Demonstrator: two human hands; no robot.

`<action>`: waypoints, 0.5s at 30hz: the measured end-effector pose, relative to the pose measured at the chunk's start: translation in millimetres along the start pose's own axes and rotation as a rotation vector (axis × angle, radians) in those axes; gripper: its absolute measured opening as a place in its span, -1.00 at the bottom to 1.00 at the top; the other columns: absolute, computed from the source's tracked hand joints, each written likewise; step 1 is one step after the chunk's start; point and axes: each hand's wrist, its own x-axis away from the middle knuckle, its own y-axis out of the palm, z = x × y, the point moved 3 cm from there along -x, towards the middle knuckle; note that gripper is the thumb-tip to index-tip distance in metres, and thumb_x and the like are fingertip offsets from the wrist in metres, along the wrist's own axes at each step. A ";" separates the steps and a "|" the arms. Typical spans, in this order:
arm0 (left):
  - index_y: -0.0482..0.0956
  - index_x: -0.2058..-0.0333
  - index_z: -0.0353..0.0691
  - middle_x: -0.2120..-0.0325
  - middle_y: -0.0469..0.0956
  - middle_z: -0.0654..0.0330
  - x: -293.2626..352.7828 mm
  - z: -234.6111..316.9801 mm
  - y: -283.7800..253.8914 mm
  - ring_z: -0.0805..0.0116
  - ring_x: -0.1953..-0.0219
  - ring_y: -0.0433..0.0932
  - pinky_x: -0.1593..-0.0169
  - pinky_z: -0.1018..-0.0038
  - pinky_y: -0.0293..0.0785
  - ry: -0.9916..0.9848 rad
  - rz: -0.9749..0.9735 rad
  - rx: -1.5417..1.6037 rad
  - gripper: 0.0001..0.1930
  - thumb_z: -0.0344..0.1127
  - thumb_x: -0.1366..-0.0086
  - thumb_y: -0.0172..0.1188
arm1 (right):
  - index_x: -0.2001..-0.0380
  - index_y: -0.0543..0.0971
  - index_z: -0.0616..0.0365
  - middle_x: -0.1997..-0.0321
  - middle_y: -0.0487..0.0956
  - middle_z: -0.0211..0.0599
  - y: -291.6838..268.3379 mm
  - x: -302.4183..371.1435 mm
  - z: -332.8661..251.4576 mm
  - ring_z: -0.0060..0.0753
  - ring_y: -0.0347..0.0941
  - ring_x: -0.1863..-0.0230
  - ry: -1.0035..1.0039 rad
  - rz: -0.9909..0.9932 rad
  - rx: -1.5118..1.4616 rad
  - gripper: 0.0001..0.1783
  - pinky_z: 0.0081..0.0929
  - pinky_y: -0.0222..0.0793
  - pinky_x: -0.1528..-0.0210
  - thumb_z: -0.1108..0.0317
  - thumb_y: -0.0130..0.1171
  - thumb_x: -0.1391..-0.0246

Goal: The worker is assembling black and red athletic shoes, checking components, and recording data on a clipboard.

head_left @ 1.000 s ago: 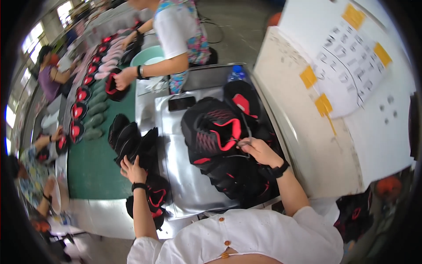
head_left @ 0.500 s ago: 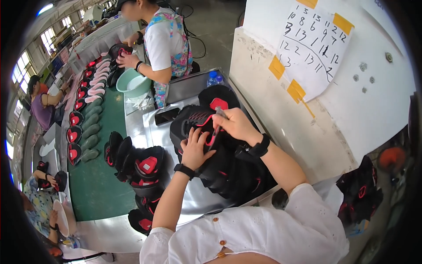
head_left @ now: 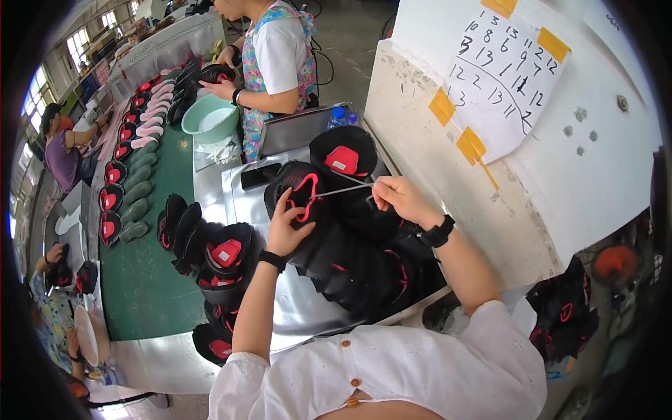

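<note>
My left hand [head_left: 285, 227] grips the near side of a black shoe upper [head_left: 281, 183], thumb and fingers spread around its red-edged opening. To the right, my right hand [head_left: 406, 201] is closed on a thin grey shoelace [head_left: 344, 190]. The lace runs taut from the upper to my right fingertips, and a second strand slants back toward the far side. Beyond the upper stands another black shoe upper [head_left: 323, 145] with a red insole patch and white label. Close below my hands lies a heap of black uppers [head_left: 357, 269] with red trim.
A phone [head_left: 260, 176] lies beyond my left hand. Several stacked uppers [head_left: 225, 253] stand on the left of the metal table [head_left: 302, 318]. A co-worker [head_left: 280, 59] handles a shoe past a green basin [head_left: 210, 120]. A white panel [head_left: 420, 150] borders the right.
My right hand has moved right, away from the upper, drawing the lace out straight. My left hand and the upper have shifted slightly left, and the opening is now more visible.
</note>
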 end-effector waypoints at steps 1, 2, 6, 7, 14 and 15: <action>0.53 0.32 -0.18 -0.12 0.16 -0.01 -1.8 -3.8 -5.7 -0.09 -0.17 0.13 -0.14 0.22 0.17 0.049 0.035 0.043 -0.66 -0.36 0.17 0.32 | 0.59 0.41 0.16 0.68 0.37 -0.51 0.1 3.1 -9.7 -0.72 0.22 0.64 -0.015 -0.040 0.074 -0.67 -0.73 0.14 0.58 0.21 -0.12 -0.18; 0.53 0.32 -0.18 -0.12 0.16 -0.01 -0.2 -4.4 -5.3 -0.09 -0.17 0.13 -0.14 0.22 0.17 0.049 0.031 0.039 -0.66 -0.36 0.17 0.32 | 0.59 0.41 0.16 0.68 0.37 -0.51 -0.3 6.4 -15.6 -0.72 0.22 0.64 -0.015 -0.037 0.070 -0.67 -0.73 0.14 0.58 0.21 -0.12 -0.18; 0.27 -0.03 -0.08 -0.20 -0.01 0.04 -4.1 22.9 14.0 -0.15 -0.21 0.00 -0.14 0.09 0.14 0.054 0.106 -0.146 -0.33 -0.29 0.12 0.31 | 0.59 0.41 0.18 0.62 0.38 -0.48 -0.6 11.0 -25.6 -0.69 0.25 0.61 -0.089 0.028 0.164 -0.70 -0.71 0.19 0.51 0.27 -0.10 -0.16; 0.29 -0.03 -0.08 -0.21 -0.02 0.06 -8.1 34.7 22.6 -0.15 -0.22 -0.02 -0.10 0.00 0.15 0.017 0.099 -0.208 -0.35 -0.23 0.10 0.30 | 0.57 0.42 0.21 0.57 0.39 -0.44 1.5 10.4 -31.8 -0.66 0.27 0.58 -0.264 0.050 0.244 -0.72 -0.70 0.23 0.45 0.29 -0.09 -0.15; 0.42 0.03 -0.04 -0.19 0.04 0.07 -32.8 7.9 44.3 -0.17 -0.17 0.07 -0.06 0.06 0.25 0.096 -0.014 -0.354 -0.42 -0.08 0.09 0.30 | 0.49 0.46 0.29 0.22 0.49 -0.17 29.5 8.9 -129.4 -0.43 0.45 0.30 -0.443 -0.090 -0.128 -0.79 -0.55 0.36 0.22 0.40 -0.08 -0.12; 0.42 0.05 -0.07 -0.17 0.08 0.05 -36.9 6.4 39.8 -0.15 -0.14 0.12 -0.08 0.19 0.27 0.135 -0.009 -0.395 -0.42 -0.09 0.10 0.31 | 0.48 0.45 0.28 0.21 0.49 -0.14 19.8 12.6 -151.8 -0.35 0.45 0.26 -0.568 -0.027 -0.193 -0.78 -0.49 0.36 0.19 0.39 -0.11 -0.14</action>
